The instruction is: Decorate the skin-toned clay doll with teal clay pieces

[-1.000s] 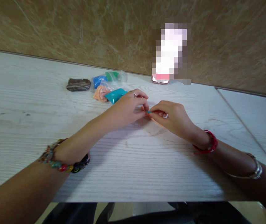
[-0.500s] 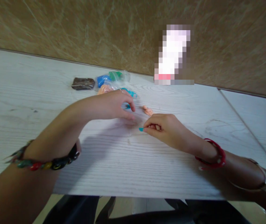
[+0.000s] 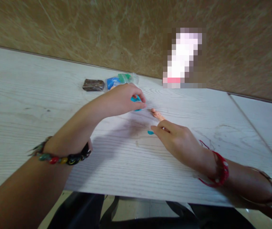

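My right hand (image 3: 177, 136) is closed in a pinch over the white table, with a small flat turquoise clay piece (image 3: 150, 132) at its fingertips. Just beyond those fingers lies a peach clay figure (image 3: 158, 115) with a small round end, partly covered by the hand. My left hand (image 3: 128, 99) hovers by the bags at the back, thumb and forefinger brought together. Turquoise clay (image 3: 136, 99) shows through the gap in its fingers and below the thumb. Whatever may be between those fingertips is too small to make out.
A brown clay block (image 3: 93, 85) in clear wrap lies at the back left. Beside it are bagged blue clay (image 3: 112, 83) and bagged green clay (image 3: 125, 78). A blurred-out bright upright object (image 3: 181, 58) leans by the brown marbled wall (image 3: 90, 35).
The thumb and fingers of my left hand have come together near the turquoise clay. My right hand still holds its turquoise piece. The whole view has shifted slightly.
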A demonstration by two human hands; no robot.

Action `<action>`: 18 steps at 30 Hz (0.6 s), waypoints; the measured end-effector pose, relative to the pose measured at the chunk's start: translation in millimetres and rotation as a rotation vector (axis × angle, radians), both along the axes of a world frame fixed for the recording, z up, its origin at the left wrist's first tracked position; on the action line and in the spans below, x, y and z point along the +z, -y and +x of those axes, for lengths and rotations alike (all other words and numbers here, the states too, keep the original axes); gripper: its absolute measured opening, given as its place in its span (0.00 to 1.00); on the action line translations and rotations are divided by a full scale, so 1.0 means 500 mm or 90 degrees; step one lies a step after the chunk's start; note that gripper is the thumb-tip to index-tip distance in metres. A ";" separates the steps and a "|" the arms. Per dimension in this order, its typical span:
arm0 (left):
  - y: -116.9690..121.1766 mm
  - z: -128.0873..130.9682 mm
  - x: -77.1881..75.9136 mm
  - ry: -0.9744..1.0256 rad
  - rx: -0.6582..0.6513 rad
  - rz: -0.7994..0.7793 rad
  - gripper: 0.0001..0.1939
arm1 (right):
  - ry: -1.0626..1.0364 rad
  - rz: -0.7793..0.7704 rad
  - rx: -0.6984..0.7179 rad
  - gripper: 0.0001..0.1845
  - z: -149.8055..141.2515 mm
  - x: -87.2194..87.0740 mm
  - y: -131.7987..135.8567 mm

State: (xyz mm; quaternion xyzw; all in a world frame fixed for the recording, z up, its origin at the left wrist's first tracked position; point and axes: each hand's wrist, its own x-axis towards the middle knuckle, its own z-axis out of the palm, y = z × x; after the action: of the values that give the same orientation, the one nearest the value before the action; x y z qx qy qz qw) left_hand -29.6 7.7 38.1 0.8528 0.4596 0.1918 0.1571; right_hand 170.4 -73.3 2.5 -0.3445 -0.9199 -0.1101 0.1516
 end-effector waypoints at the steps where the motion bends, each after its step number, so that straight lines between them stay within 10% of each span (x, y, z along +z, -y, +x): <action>1: 0.000 0.001 0.000 0.003 0.004 -0.003 0.09 | 0.005 0.011 -0.001 0.16 -0.001 -0.001 0.002; 18: 0.003 0.001 0.001 -0.028 -0.023 -0.023 0.13 | -0.010 -0.067 0.013 0.15 -0.005 -0.008 0.017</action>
State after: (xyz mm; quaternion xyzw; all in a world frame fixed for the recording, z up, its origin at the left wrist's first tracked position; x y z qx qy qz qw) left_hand -28.8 6.5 38.8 0.8619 0.4509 0.1621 0.1657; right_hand 168.0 -81.7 -1.7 -0.3434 -0.9267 -0.0578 0.1413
